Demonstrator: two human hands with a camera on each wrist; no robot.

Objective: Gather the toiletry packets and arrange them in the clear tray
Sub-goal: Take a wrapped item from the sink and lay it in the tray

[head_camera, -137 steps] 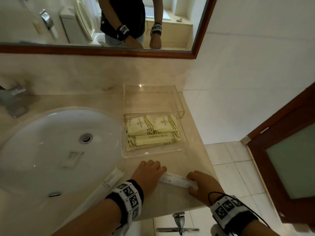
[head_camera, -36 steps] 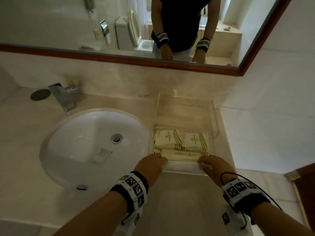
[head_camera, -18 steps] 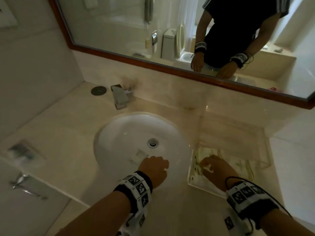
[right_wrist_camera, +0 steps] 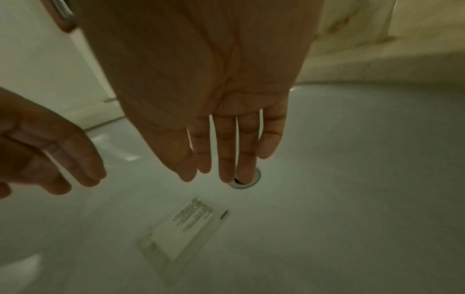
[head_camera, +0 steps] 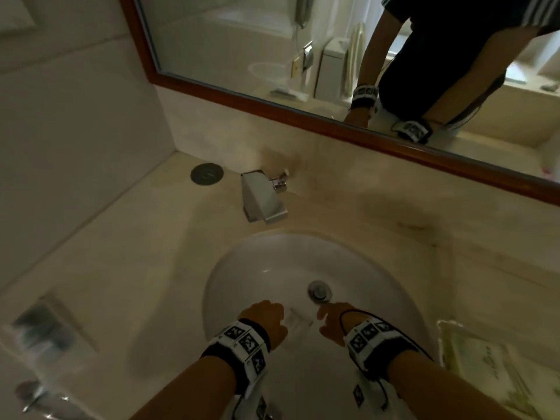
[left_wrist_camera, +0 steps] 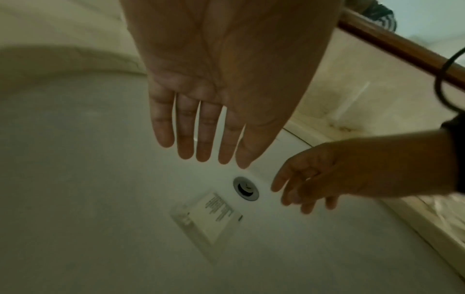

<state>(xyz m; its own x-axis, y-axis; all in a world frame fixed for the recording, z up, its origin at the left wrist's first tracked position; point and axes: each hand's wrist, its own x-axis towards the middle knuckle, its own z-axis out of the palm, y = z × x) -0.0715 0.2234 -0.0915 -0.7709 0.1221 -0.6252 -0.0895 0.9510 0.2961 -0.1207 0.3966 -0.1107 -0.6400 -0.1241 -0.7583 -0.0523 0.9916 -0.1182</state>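
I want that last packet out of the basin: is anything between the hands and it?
Nothing visible. The flat white packet lies bare in the white sink basin beside the metal drain, with the left hand and right hand open above it.

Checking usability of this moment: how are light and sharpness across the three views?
Head view: dim, edges smeared, clear tray blurred. Left wrist view: dark but sharp enough, packet print nearly legible beside the drain. Right wrist view: murkier, packet print soft.
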